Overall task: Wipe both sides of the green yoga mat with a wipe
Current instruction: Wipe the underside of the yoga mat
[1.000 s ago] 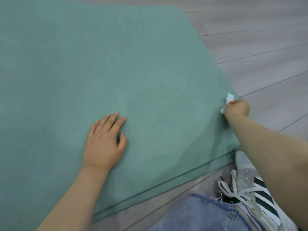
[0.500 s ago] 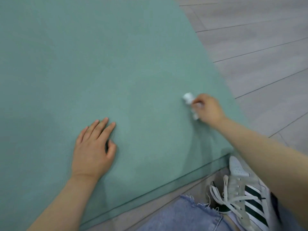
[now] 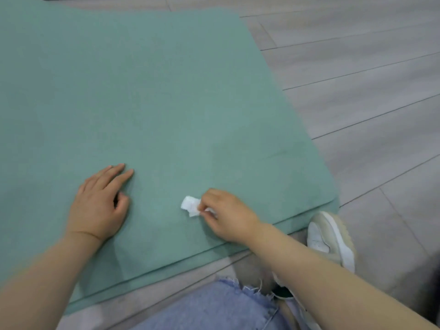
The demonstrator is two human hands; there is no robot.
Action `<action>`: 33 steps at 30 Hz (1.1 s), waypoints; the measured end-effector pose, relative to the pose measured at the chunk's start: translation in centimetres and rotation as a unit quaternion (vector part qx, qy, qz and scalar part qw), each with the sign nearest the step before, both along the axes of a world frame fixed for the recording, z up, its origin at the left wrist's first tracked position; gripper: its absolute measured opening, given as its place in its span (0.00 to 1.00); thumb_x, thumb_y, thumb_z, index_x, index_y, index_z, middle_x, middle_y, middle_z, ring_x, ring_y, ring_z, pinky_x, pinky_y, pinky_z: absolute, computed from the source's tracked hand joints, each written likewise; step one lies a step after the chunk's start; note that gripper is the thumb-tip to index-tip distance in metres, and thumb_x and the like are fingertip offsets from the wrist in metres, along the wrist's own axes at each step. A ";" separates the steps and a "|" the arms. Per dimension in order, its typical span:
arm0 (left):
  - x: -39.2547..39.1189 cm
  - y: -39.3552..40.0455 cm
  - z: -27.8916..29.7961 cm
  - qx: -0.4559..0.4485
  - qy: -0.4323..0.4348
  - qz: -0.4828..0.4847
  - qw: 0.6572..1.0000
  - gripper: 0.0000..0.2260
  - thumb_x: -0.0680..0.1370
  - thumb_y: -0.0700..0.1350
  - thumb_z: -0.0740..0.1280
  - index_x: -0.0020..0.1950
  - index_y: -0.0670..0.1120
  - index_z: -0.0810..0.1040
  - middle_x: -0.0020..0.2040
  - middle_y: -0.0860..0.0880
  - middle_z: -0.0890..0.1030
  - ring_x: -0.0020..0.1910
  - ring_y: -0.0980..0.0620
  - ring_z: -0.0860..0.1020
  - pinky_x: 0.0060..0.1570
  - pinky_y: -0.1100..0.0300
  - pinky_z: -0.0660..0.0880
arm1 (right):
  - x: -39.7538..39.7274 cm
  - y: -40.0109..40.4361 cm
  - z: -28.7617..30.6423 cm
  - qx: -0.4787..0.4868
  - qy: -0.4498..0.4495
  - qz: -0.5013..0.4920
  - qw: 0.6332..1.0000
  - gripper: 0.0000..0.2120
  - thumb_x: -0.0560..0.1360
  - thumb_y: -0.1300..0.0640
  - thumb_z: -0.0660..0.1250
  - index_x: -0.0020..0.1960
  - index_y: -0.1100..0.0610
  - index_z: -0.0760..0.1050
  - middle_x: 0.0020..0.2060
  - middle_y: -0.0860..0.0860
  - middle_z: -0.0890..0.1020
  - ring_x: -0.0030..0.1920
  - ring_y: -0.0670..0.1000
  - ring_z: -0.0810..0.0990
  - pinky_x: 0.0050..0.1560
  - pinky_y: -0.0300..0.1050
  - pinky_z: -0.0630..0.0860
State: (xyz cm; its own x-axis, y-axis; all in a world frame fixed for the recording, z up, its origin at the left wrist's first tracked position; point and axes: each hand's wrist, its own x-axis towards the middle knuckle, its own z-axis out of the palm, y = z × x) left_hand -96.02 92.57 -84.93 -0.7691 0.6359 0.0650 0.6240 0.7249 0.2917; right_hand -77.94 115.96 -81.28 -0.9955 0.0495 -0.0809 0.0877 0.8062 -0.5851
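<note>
Two bare hands on a big flat green foam yoga mat (image 3: pixel 166 96) lying on grey floor boards (image 3: pixel 357 67), left hand (image 3: pixel 98 203) pressing flat with straight fingers at 9 o'clock, right hand (image 3: pixel 228 215) pinching a small crumpled white wipe (image 3: pixel 190 206) against the mat near its 6 o'clock edge, white shoe (image 3: pixel 331 236) at 4 o'clock.

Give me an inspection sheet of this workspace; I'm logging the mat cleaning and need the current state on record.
Surface: grey plank floor, with the green yoga mat spread on it.
Job's things: the mat appears doubled, a second edge showing under the near edge; crumpled white wipe on the mat.
Clutter: nothing seen.
Hands: left hand rests flat on the mat, fingers straight; right hand pinches the wipe against the mat.
Cables: nothing seen.
Surroundings: white sneaker beside the mat's near right corner; frayed denim hem at the bottom.
</note>
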 end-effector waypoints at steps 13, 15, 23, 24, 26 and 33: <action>13.5 6.8 0.5 -0.049 -0.056 0.196 0.978 0.33 0.73 0.56 0.51 0.74 0.41 0.69 0.75 0.39 0.67 0.75 0.39 0.62 0.74 0.44 0.54 | 1.0 19.3 0.8 0.104 -0.070 -0.498 0.858 0.13 0.73 0.63 0.65 0.57 0.65 0.73 0.56 0.63 0.78 0.57 0.62 0.77 0.54 0.50 0.73; 13.1 6.7 0.2 -0.048 -0.033 0.207 0.977 0.32 0.73 0.55 0.52 0.73 0.41 0.70 0.75 0.39 0.68 0.74 0.39 0.64 0.74 0.44 0.56 | -1.4 13.4 0.6 0.075 -0.030 -0.389 0.917 0.11 0.73 0.64 0.62 0.54 0.64 0.75 0.53 0.62 0.79 0.55 0.61 0.77 0.52 0.48 0.71; 13.1 6.9 -0.1 -0.040 -0.009 0.215 0.976 0.31 0.72 0.54 0.52 0.73 0.43 0.71 0.75 0.41 0.68 0.74 0.40 0.63 0.74 0.45 0.56 | -1.2 4.5 2.2 0.019 -0.037 0.093 0.995 0.09 0.74 0.65 0.63 0.53 0.61 0.77 0.52 0.60 0.79 0.53 0.60 0.77 0.49 0.46 0.68; 13.2 6.9 -0.1 -0.043 -0.010 0.216 0.975 0.31 0.72 0.53 0.52 0.72 0.43 0.71 0.75 0.41 0.68 0.74 0.40 0.63 0.74 0.45 0.56 | -1.0 7.8 2.3 0.015 -0.027 0.009 0.999 0.10 0.75 0.65 0.63 0.54 0.61 0.78 0.53 0.60 0.80 0.54 0.59 0.78 0.51 0.44 0.68; 13.3 7.1 0.0 -0.046 -0.014 0.219 0.974 0.31 0.72 0.53 0.51 0.73 0.44 0.71 0.75 0.42 0.68 0.75 0.41 0.63 0.74 0.45 0.56 | 0.7 16.2 2.2 0.054 -0.033 -0.201 0.977 0.10 0.75 0.64 0.64 0.55 0.62 0.80 0.53 0.61 0.82 0.54 0.59 0.79 0.51 0.45 0.71; 13.2 7.3 0.0 -0.047 -0.008 0.225 0.973 0.31 0.72 0.53 0.52 0.72 0.44 0.71 0.75 0.42 0.69 0.75 0.41 0.63 0.74 0.46 0.56 | 5.6 22.5 0.0 0.114 -0.048 -0.521 0.845 0.09 0.72 0.65 0.62 0.51 0.65 0.75 0.51 0.63 0.79 0.52 0.64 0.77 0.48 0.49 0.72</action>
State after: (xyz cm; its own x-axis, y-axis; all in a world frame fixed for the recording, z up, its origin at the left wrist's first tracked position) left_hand -82.79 99.91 -84.92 -0.9714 0.2374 0.0086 0.2335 0.9477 0.2176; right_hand -72.38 138.49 -81.33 -0.3921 0.9194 -0.0295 0.8569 0.3534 -0.3753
